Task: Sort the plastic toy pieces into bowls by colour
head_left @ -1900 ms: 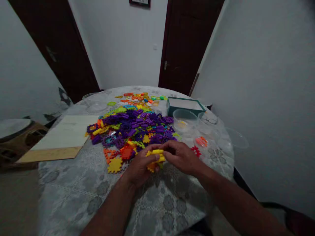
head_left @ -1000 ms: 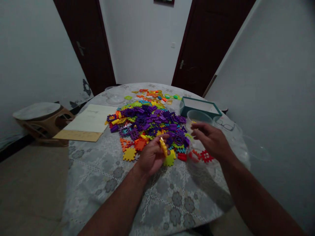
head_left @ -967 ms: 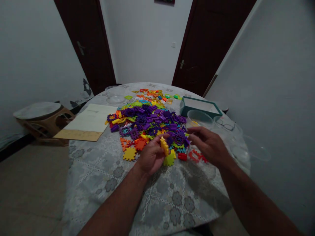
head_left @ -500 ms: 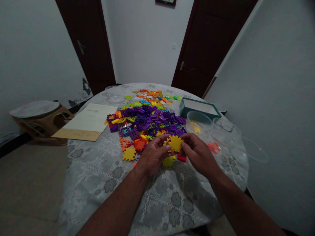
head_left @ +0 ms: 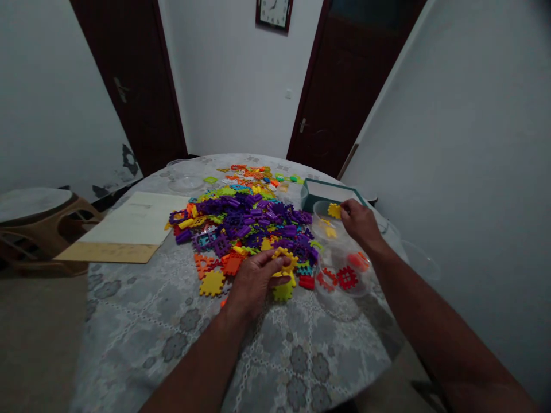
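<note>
**Right hand (head_left: 359, 222) swings a yellow gear piece (head_left: 334, 210) to the upper tub (head_left: 317, 232)**

The right hand has moved away from the left hand (head_left: 253, 284) since half a second ago, when the two met at the near edge of the purple heap (head_left: 258, 215); it now reaches to the right of that heap. Its fingertips are pinched on the one yellow gear piece, seen across the mouth of the upper tub; whether piece and rim touch cannot be told. Several small yellow pieces (head_left: 329, 231) lie inside, too blurred to count. The left hand, at the heap's near edge, grips yellow parts (head_left: 286, 260), at least one of them toothed; the fingers hide the exact number.

Two clear tubs stand to the heap's right. The lower tub (head_left: 340, 294), nearer the camera, shows two red openwork pieces (head_left: 347, 277) and a pinkish-orange cluster (head_left: 359, 261). Beyond the upper tub, right of the heap, sits one teal box (head_left: 310, 199). Along the heap's near edge lie one flat yellow square (head_left: 212, 283), one lime piece (head_left: 283, 292) and one red block (head_left: 306, 282). Left of the heap rests one cream sheet (head_left: 133, 218); behind the heap, one clock (head_left: 274, 12) hangs on the wall between two dark doors (head_left: 357, 86).
</note>
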Motion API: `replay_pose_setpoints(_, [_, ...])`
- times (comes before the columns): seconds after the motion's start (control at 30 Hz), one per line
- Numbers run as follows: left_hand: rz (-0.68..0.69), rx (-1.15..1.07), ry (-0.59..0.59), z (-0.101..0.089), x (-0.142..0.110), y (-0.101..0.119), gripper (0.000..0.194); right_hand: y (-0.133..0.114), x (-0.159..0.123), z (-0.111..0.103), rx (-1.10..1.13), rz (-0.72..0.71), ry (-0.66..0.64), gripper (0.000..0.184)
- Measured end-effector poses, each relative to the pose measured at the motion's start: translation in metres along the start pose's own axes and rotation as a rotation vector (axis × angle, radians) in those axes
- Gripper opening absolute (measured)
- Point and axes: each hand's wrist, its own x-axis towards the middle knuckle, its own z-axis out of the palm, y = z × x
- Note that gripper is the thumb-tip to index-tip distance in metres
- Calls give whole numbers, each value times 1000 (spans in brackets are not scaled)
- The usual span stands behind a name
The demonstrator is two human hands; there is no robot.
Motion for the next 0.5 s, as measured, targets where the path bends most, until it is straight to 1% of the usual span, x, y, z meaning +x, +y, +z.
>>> replay_pose_setpoints(0.07, [16, 64, -15, 1, -1, 0, 23, 2, -1, 3, -7, -25, -13, 25])
replay_pose_setpoints(0.13, [32, 99, -27, 2, -1, -1, 21, -6, -12, 3, 63, -23, -20, 26])
replay_pose_setpoints(0.17, [37, 108, -33, 2, -1, -2, 20, -13, -21, 0, 133, -16, -49, 26])
replay_pose_setpoints(0.2, [42, 114, -38, 2, -1, -2, 21, -23, -31, -3, 225, -9, -109, 25])
replay_pose_setpoints(0.23, [48, 124, -45, 2, -1, -3, 22, -34, -44, -7, 333, -3, -199, 25])
replay_pose_setpoints(0.33, [74, 169, -78, 2, -2, -3, 30, -71, -83, -19, 647, -20, -521, 26])
replay_pose_setpoints(0.37, [85, 184, -92, 2, -3, -3, 32, -82, -95, -22, 719, -29, -588, 26])
replay_pose_setpoints(0.43, [104, 213, -119, 2, -5, -1, 34, -99, -113, -24, 809, -33, -636, 24])
replay_pose_setpoints(0.5, [107, 241, -136, 3, -6, 0, 35, -104, -118, -24, 851, -25, -637, 23])
